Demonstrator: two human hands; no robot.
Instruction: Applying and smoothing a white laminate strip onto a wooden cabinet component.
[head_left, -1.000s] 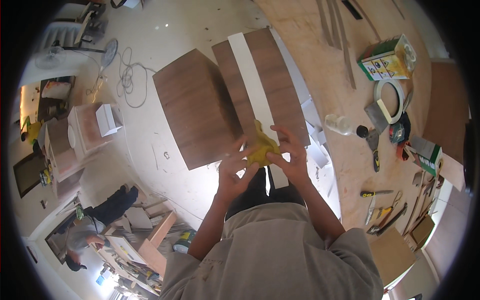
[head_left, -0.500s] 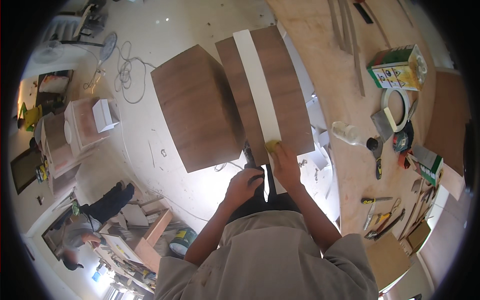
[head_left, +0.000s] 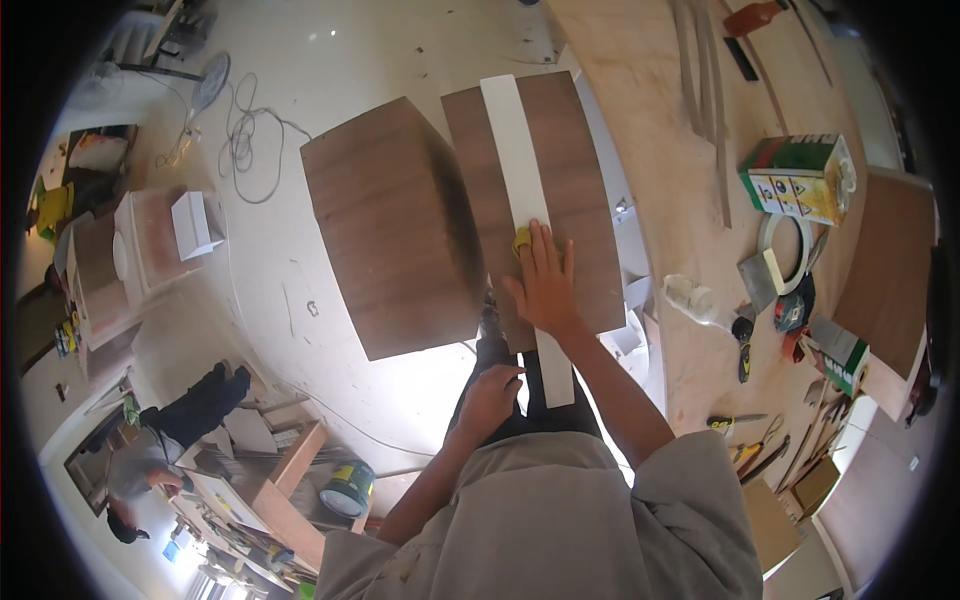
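Observation:
My right hand (head_left: 543, 280) lies with fingers extended over a yellow cloth (head_left: 521, 240) on a white strip (head_left: 505, 130). The strip runs lengthwise over the right-hand brown wooden panel (head_left: 585, 170) and extends past its near edge. To the left of that panel stands a separate brown wooden box or block (head_left: 385, 230). My left hand (head_left: 488, 400) is lower, near my legs, with fingers curled; whatever they may hold is hidden.
A workbench (head_left: 650, 120) at right carries a metal can (head_left: 795, 180), tape roll (head_left: 785, 250), plastic bottle (head_left: 688, 295) and several tools. A cable (head_left: 250, 150) lies on the floor. Another person (head_left: 165, 440) works at lower left beside boards and a bucket (head_left: 348, 490).
The cloth, earlier between both hands, is now under my right hand, which moved down, then farther up the strip. My left hand dropped away toward my legs.

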